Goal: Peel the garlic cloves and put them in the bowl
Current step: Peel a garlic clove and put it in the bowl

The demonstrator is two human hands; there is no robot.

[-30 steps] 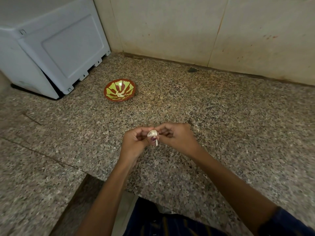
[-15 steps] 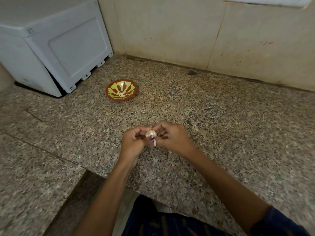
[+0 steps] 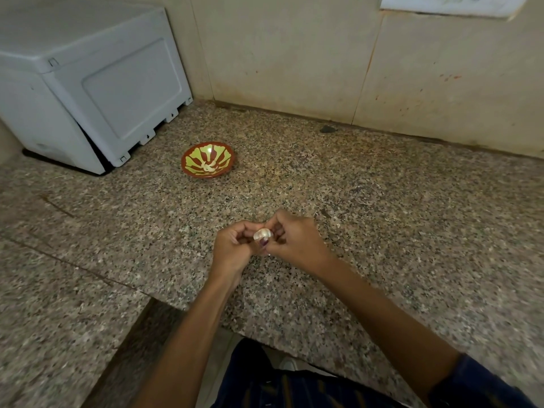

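Granite counter [image 3: 382,231], tiled wall behind. Garlic [image 3: 263,234] is held above the counter, pinched between the curled fingers of the left hand [image 3: 232,248] and right hand [image 3: 297,240]. Well beyond, a bowl [image 3: 188,166] with peeled cloves [image 3: 207,167] is seen near a white appliance [image 3: 88,83].

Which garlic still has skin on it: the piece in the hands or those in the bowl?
The garlic pinched between both hands, showing purple skin; the cloves in the bowl look bare and pale.

Speckled granite counter [image 3: 382,231], glossy bowl [image 3: 188,169]
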